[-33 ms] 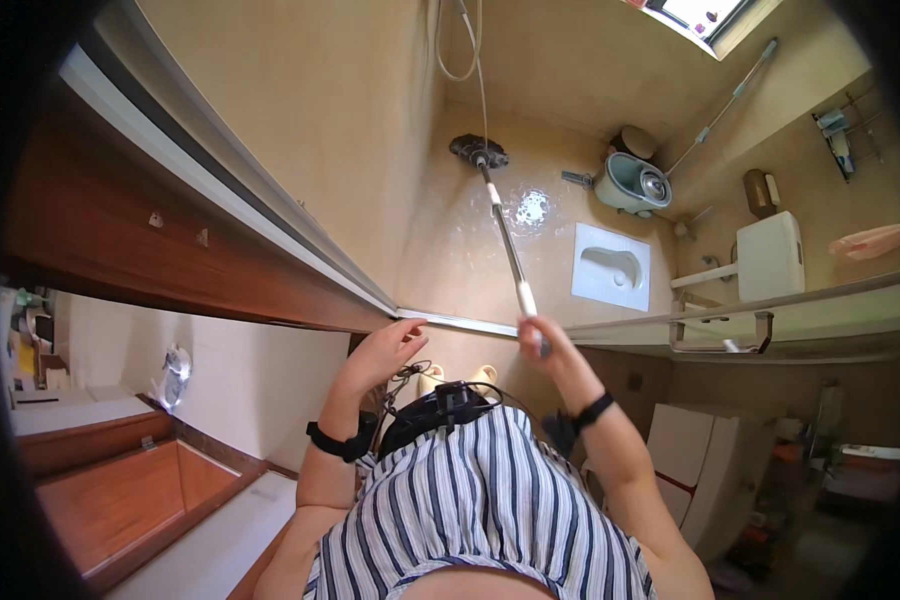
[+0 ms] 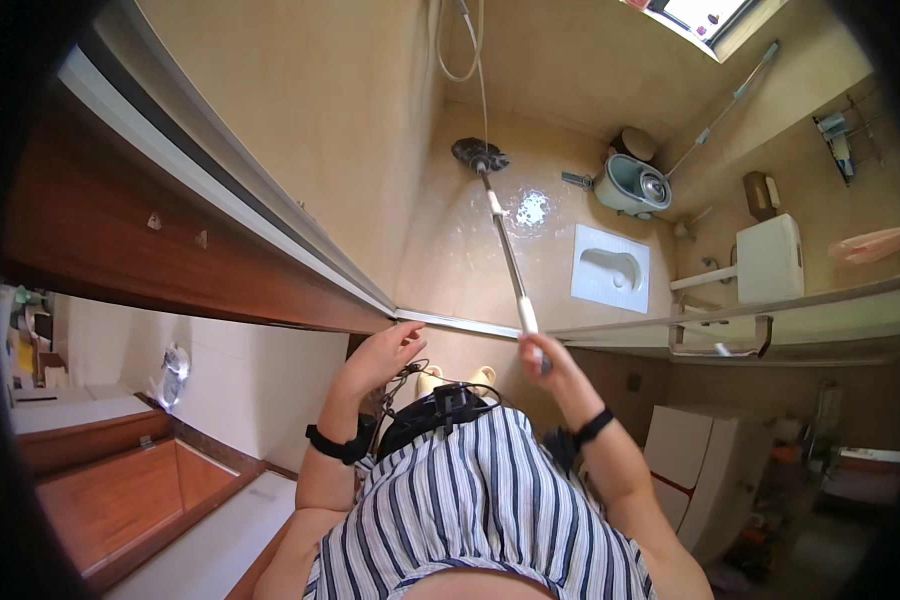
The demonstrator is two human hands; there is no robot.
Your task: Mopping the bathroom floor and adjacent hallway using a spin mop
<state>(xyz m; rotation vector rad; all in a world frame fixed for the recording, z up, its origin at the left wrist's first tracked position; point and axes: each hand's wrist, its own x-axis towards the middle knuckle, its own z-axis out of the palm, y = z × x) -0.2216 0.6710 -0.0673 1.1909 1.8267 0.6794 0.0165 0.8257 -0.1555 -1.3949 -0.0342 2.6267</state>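
My right hand is closed around the white grip at the near end of a mop. The mop's silvery pole slants away and slightly left across the bathroom floor. Its dark, shaggy head rests on the wet tiles by the left wall. My left hand holds nothing; its fingers are loosely bent and apart, close to the white door track. Whether that hand touches the door frame I cannot tell.
Right of the mop, a white squat toilet is set in the floor. Beyond it stands a grey-green mop bucket, with a second pole leaning behind. A white cistern hangs on the right wall. A brown door lies at left.
My right hand and the mop's grip have shifted a little right and nearer. The mop head has barely moved, and my left hand stays almost where it was.
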